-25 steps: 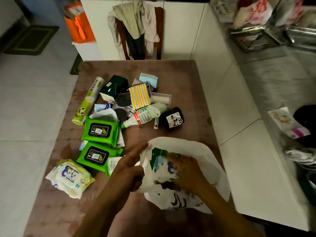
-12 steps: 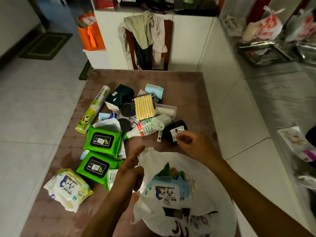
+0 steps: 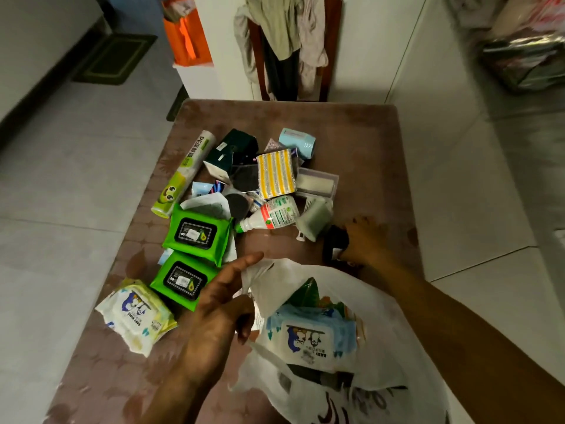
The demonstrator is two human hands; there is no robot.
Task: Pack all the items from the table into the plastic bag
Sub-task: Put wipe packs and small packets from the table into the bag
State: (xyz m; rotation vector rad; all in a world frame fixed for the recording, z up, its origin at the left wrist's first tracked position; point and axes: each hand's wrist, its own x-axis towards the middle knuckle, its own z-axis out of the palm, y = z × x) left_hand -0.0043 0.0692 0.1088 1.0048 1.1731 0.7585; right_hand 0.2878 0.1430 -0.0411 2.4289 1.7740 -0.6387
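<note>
The white plastic bag [image 3: 385, 325] lies open at the table's near right, with a baby wipes pack [image 3: 312, 338] inside. My left hand [image 3: 220, 313] pinches the bag's left rim. My right hand [image 3: 365, 240] reaches past the bag and closes over a small black pouch [image 3: 334, 241]. Still on the table are two green wipes packs [image 3: 198, 232] [image 3: 183, 280], a baby wipes pack [image 3: 136, 315], a cling-film roll [image 3: 183, 175], a dark green box [image 3: 230, 151], a yellow striped sponge [image 3: 276, 172], a small bottle [image 3: 272, 214], a light blue box [image 3: 298, 142] and a clear case [image 3: 318, 185].
The brown table [image 3: 351, 133] stands against white cabinets [image 3: 443, 148] on the right. A chair draped with clothes [image 3: 290, 41] is at its far edge, with an orange bag [image 3: 186, 35] to the left. Tiled floor [image 3: 61, 209] runs along the left.
My right hand has come out of the bag and moved forward and right onto the black pouch. My left hand still holds the bag's rim, and the bag has opened wider.
</note>
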